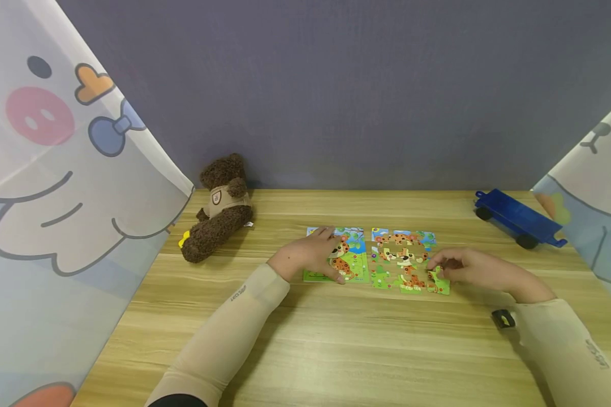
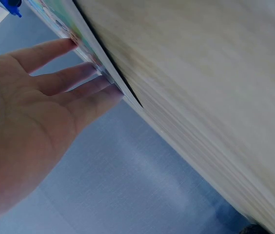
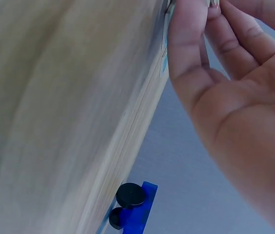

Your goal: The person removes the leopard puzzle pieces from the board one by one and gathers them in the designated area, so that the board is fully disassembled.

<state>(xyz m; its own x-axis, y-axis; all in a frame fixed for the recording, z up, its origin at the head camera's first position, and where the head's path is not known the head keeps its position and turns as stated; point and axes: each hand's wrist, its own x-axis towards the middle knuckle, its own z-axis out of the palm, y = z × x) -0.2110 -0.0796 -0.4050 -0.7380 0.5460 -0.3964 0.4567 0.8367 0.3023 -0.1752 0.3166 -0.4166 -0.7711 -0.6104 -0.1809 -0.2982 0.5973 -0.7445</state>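
My left hand [image 1: 309,254] rests on a leopard picture board [image 1: 355,264], fingers spread, with fingertips touching its surface in the left wrist view. Just right of the board lies a leopard jigsaw puzzle [image 1: 399,239], its pieces partly joined and bare wood showing through gaps. At the puzzle's lower right edge, my right hand [image 1: 476,270] pinches a green puzzle piece [image 1: 438,276] between thumb and fingers. The right wrist view shows only a sliver of that piece at the fingertips; the rest is hidden.
A brown teddy bear [image 1: 215,230] lies at the table's left. Toward the back right stands a blue toy trailer [image 1: 519,215] with black wheels. A small black object [image 1: 503,319] lies beside the right forearm. A grey wall panel [image 1: 336,102] rises behind the table.
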